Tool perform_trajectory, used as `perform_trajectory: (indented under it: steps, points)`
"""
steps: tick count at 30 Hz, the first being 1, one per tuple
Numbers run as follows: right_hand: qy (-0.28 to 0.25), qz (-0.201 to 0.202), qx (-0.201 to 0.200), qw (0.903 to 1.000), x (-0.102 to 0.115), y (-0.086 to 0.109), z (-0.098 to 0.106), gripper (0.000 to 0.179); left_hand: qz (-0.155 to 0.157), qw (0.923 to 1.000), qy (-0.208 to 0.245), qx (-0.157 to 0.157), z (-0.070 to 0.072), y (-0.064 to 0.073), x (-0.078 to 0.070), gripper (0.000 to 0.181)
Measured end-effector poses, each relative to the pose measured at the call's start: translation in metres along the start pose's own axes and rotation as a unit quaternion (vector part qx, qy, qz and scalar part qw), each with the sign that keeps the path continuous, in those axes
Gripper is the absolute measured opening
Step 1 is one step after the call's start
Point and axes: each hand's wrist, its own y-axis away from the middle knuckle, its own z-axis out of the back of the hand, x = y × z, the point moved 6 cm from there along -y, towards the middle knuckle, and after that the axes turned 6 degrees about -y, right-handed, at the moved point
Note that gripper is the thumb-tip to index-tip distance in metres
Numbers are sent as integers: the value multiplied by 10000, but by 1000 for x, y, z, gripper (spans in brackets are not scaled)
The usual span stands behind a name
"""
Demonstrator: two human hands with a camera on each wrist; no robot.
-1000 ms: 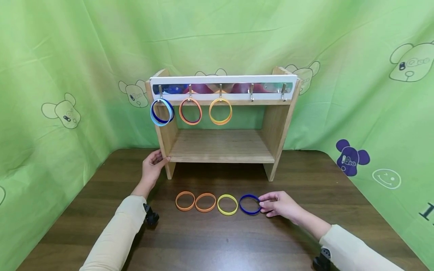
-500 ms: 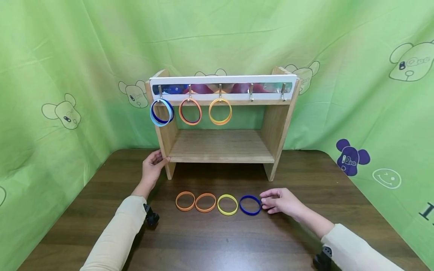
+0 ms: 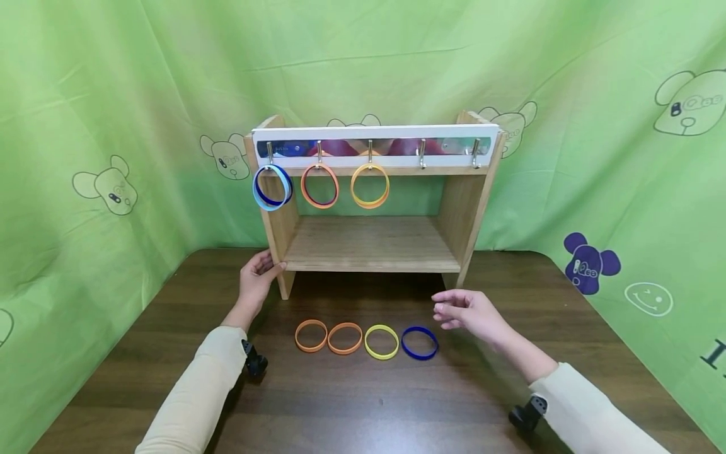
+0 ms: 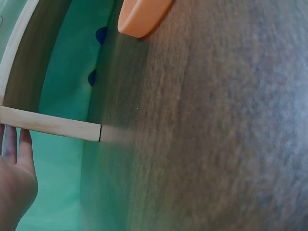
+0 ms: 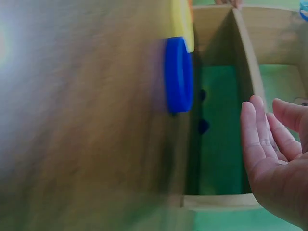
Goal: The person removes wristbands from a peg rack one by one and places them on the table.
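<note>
A small wooden shelf [image 3: 371,243] stands on the table, with a white hook strip [image 3: 397,133] across its top front. My left hand [image 3: 258,280] holds the shelf's left side panel [image 4: 53,124] low down, thumb at the front edge. My right hand [image 3: 467,313] is in the air right of a blue wristband [image 3: 420,357], apart from it, fingers loosely bent around nothing. In a row on the table lie that blue band, a yellow wristband [image 3: 382,357] and two orange wristbands, one on the left [image 3: 311,349] and one beside it [image 3: 345,352].
Light and dark blue wristbands [image 3: 255,192] hang on the leftmost hook. The second hook carries orange and dark reddish bands [image 3: 336,189], the third yellow and orange ones [image 3: 388,189]. Two hooks at the right hold no band. Green printed cloth [image 3: 363,63] surrounds the table [image 3: 363,403].
My right hand has come away from the blue band and moved up toward the shelf. The bands in the row lie as before. My left hand stays on the side panel.
</note>
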Motion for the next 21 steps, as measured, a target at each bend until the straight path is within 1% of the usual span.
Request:
perform_trajectory:
  steps: [3,11,15,21]
  points:
    - [-45,228,-82,9997,12,-6,-2,34,-1,10000,36,-29,-1,0,-1,39]
    - [-312,768,-232,9963,44,-23,-13,38,50,10000,41,-57,-1,0,0,39]
    - [-411,899,-269,9947,59,-30,-20,39,50,10000,54,-55,-2,1,0,40]
    - [-581,1112,-372,9914,77,-39,-30,31,65,9998,163,-25,-2,1,-1,40]
